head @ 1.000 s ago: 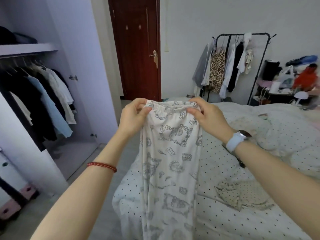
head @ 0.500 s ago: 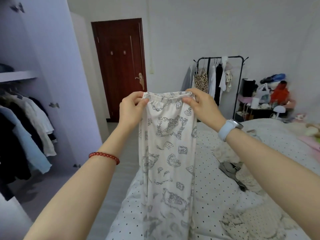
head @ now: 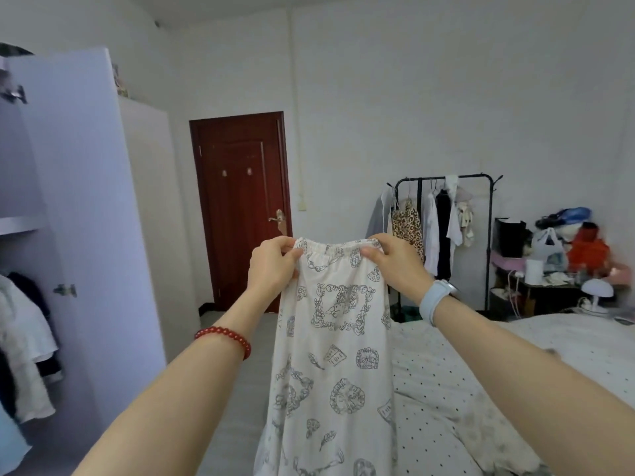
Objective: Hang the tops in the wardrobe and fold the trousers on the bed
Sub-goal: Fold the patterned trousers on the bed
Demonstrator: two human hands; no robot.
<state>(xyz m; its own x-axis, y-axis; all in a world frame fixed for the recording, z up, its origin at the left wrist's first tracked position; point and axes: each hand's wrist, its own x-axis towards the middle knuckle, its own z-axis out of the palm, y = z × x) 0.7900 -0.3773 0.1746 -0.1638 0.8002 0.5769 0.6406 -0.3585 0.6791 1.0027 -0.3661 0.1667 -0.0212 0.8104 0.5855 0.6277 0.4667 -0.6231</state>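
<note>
Both hands are up at chest height with the printed trousers (head: 338, 341) hanging straight down between them. The left hand (head: 271, 266) pinches 1 end of the waistband, the right hand (head: 395, 266) pinches the other, fingers curled over the elastic. The legs seem to lie 1 on the other, so this looks like the start of the fold. Next, I'd say, the trousers need to be laid flat on the bed (head: 481, 389), just to the right and below, then doubled over.

The wardrobe (head: 79, 218) stands open at the left with tops hanging inside. A clothes rack (head: 446, 235) and a cluttered side table (head: 549, 286) sit by the far wall, well apart. The dotted sheet is rumpled near the edge, which could spoil a neat fold.
</note>
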